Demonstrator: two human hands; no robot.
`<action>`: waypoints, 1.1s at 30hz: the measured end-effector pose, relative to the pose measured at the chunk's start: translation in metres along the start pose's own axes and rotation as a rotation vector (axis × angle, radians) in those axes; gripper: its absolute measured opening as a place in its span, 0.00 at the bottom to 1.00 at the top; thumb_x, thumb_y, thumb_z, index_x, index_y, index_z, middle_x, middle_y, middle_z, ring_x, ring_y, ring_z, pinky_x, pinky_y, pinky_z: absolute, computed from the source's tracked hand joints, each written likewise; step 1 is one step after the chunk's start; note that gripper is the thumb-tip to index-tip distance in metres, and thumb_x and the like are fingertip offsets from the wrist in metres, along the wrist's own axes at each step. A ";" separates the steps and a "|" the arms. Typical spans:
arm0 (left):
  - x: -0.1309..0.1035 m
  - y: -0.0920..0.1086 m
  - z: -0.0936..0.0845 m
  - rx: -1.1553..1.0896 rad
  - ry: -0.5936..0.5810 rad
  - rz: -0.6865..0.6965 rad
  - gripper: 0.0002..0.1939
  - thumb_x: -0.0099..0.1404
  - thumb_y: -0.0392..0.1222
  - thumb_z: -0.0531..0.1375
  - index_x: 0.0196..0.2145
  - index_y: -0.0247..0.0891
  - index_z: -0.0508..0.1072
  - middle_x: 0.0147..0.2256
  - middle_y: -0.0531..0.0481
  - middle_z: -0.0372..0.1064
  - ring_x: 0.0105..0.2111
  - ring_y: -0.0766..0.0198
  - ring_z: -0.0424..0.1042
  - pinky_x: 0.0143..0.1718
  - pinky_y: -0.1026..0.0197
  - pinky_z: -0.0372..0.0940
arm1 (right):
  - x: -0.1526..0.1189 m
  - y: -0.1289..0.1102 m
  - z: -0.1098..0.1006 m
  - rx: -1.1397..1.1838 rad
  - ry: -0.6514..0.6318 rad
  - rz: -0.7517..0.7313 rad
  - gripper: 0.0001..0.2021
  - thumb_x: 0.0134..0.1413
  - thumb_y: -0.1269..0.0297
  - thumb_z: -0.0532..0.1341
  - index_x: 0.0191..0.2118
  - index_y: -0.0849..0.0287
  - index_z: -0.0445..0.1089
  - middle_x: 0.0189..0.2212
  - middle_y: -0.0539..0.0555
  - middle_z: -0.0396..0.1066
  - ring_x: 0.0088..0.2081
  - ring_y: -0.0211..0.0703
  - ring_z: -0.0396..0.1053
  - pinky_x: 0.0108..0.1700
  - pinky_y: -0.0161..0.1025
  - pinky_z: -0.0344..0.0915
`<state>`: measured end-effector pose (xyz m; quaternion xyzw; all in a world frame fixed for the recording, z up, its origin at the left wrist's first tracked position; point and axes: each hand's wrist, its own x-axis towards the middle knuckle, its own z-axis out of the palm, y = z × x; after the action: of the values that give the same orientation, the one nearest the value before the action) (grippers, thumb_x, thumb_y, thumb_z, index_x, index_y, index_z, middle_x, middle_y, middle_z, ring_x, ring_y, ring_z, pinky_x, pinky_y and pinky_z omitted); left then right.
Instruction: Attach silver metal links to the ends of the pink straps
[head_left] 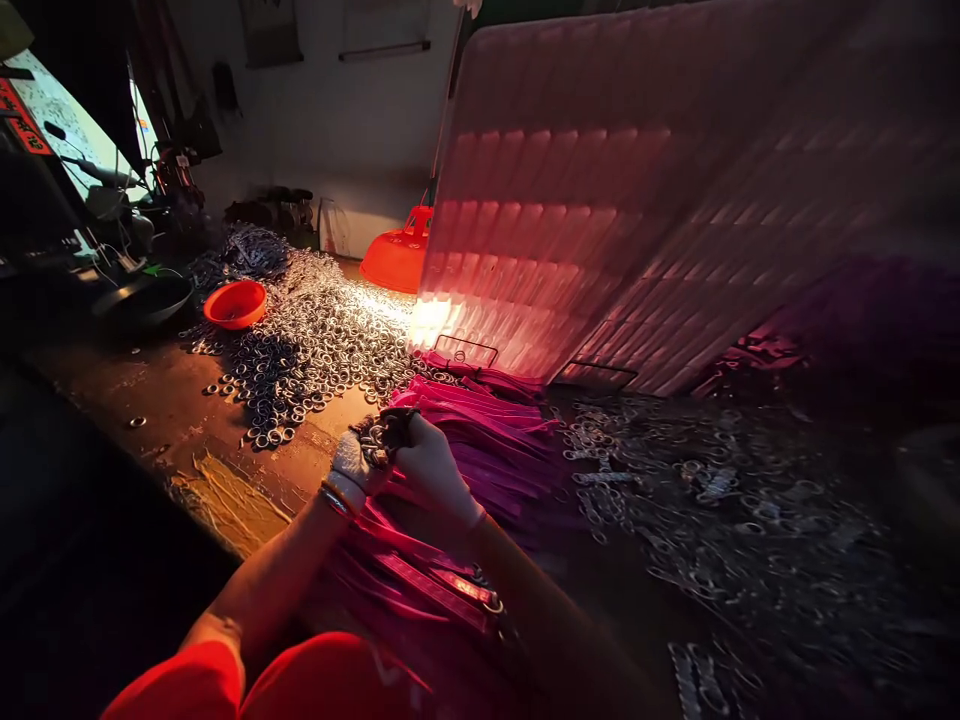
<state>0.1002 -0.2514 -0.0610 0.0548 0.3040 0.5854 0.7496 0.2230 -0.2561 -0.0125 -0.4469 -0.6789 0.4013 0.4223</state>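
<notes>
Near the middle, my left hand, in a light glove with a bracelet at the wrist, is closed around a clump of metal rings. Beside it on the right, my right hand is closed at the same clump, its fingertips at a dark piece whose shape I cannot make out. Pink and purple straps lie under and beyond both hands. More pink straps stretch below my wrists, one with a metal ring at its end.
A large pile of metal rings spreads beyond my hands, with a red bowl at its left. A red lamp lights it. Translucent ribbed panels stand behind. Metal clasps cover the right side.
</notes>
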 end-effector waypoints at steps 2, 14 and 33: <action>-0.001 0.005 -0.002 -0.053 -0.019 -0.046 0.13 0.73 0.44 0.53 0.38 0.37 0.75 0.32 0.44 0.74 0.26 0.64 0.74 0.17 0.69 0.61 | 0.000 -0.004 -0.005 0.141 0.032 0.019 0.21 0.43 0.67 0.57 0.47 0.61 0.71 0.37 0.54 0.75 0.36 0.42 0.69 0.39 0.39 0.66; -0.036 -0.018 0.025 0.072 -0.061 -0.323 0.03 0.66 0.32 0.57 0.35 0.33 0.71 0.24 0.51 0.68 0.17 0.70 0.68 0.10 0.74 0.50 | -0.028 0.016 -0.040 0.158 0.206 0.092 0.19 0.45 0.61 0.59 0.45 0.61 0.71 0.37 0.56 0.75 0.38 0.45 0.71 0.42 0.42 0.68; -0.057 -0.088 0.038 0.348 -0.098 -0.805 0.07 0.66 0.38 0.58 0.31 0.32 0.72 0.20 0.51 0.67 0.13 0.70 0.62 0.10 0.71 0.46 | -0.123 0.029 -0.109 -0.182 -0.069 0.098 0.14 0.53 0.67 0.52 0.41 0.59 0.72 0.36 0.54 0.75 0.39 0.45 0.70 0.43 0.40 0.65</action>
<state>0.1869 -0.3203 -0.0464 0.0852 0.3593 0.1834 0.9110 0.3623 -0.3460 -0.0310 -0.5020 -0.7040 0.3733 0.3362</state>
